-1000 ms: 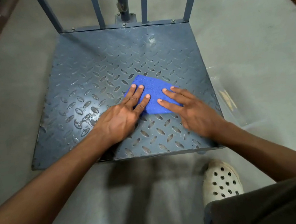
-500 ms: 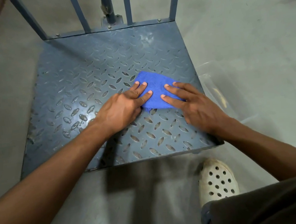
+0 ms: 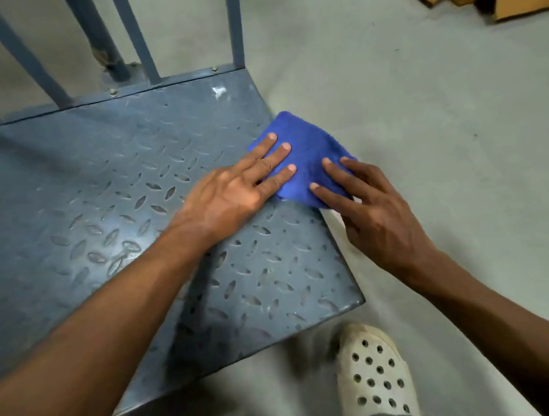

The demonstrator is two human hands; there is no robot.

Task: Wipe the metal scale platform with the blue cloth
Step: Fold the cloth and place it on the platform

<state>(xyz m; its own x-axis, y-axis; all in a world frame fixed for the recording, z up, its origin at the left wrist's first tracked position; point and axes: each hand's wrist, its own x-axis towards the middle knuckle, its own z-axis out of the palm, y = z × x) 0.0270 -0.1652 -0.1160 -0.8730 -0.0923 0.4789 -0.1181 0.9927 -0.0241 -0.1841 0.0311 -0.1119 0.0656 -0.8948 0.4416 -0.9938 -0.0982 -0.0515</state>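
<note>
The blue cloth [image 3: 307,157] lies folded at the right edge of the metal scale platform [image 3: 105,204], part of it hanging past the rim over the floor [image 3: 426,126]. Both hands press it flat, not pinching: the left hand [image 3: 231,195] has its fingers spread on the cloth's left side, the right hand [image 3: 370,212] lays its fingertips on the near right corner. So each grip is open, palms down, holding the cloth only by pressure, which suits pushing it across the ridged tread plate. The cloth is at the rim (no more plate to the right). Open room lies leftward and toward the upright bars [image 3: 136,36]; a shoe [image 3: 374,372] stands just off the near corner.
</note>
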